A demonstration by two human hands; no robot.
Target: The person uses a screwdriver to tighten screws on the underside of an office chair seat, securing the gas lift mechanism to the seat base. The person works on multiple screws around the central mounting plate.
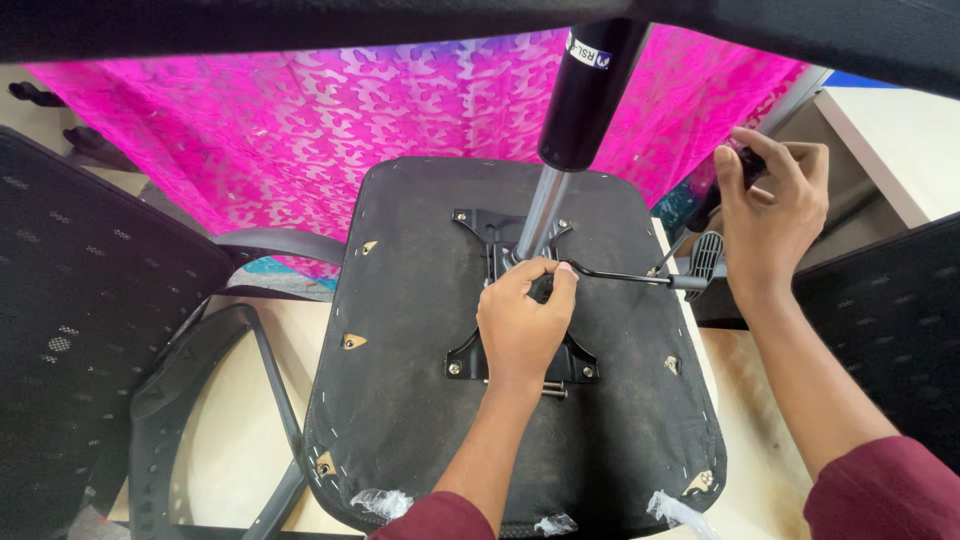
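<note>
From the head camera, an upturned office chair seat (pixel 420 400) lay on the table, its gas cylinder (pixel 585 95) pointing toward the camera. The left hand (pixel 522 320) pinched the black metal mechanism plate (pixel 480 235) at the cylinder's base. The right hand (pixel 770 215) was closed around a dark tool handle (pixel 748 160), above the height lever (pixel 640 277).

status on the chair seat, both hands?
Left hand pinching the metal mechanism plate by the gas cylinder. Right hand gripping a dark tool. Upturned seat on table; nothing obstructing.

Pink patterned cloth (pixel 330 120) — mesh chairbacks (pixel 90 330), pale floor (pixel 235 440)
</note>
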